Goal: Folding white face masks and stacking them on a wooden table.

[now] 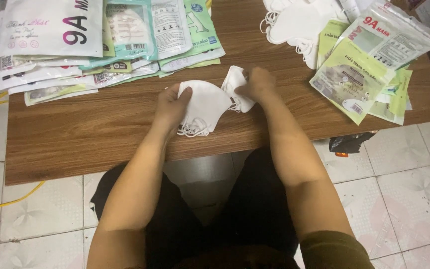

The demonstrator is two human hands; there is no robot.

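both hands [215,97] grip white masks [207,104] — over table [100,134].

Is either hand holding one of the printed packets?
No: left hand and right hand both hold loose white masks.

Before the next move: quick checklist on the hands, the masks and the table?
1. Left hand gripping the white mask stack: ok, fingers wrap its left edge.
2. Right hand holding the single white mask: ok, pinched at its upper edge.
3. Single mask apart from the stack: cannot tell, the two overlap in this view.
4. Ear loops untangled: cannot tell, loops bunch under the stack.
5. Bare wood on the table in front of the hands: ok.
6. Supplies at hand: ok, packet piles left, loose masks and green packets right.
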